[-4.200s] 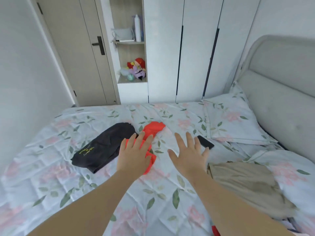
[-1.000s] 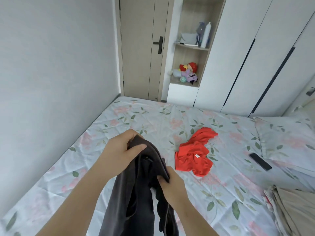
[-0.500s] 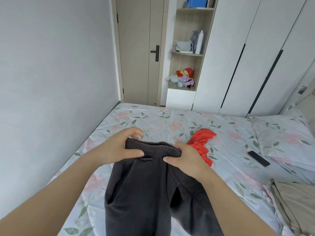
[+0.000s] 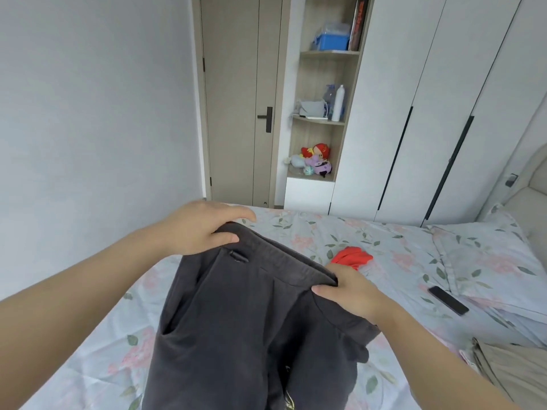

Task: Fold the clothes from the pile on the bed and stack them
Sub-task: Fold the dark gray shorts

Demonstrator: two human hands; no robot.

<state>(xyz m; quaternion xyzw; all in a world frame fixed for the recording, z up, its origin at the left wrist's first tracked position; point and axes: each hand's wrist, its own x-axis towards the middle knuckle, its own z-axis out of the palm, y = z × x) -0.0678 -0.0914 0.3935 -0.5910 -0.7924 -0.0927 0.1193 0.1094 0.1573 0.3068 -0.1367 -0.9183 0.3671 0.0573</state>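
Observation:
A pair of dark grey trousers (image 4: 245, 321) hangs in the air above the bed, held up by the waistband. My left hand (image 4: 201, 226) pinches the waistband's left end between thumb and fingers. My right hand (image 4: 349, 291) grips the waistband's right end. The legs drop down out of the bottom of the frame. Behind my right hand a red garment (image 4: 352, 257) lies crumpled on the floral bedsheet (image 4: 393, 261), partly hidden.
A black phone (image 4: 448, 300) lies on the sheet near the pillow (image 4: 485, 255). A beige garment (image 4: 515, 371) sits at the lower right. A grey wall runs along the bed's left side. Door, open shelves and white wardrobe stand beyond the bed.
I picked the dark trousers up from the bed. In the last second my hands moved apart along the waistband, spreading it wide, and lifted it higher. My view tilted up.

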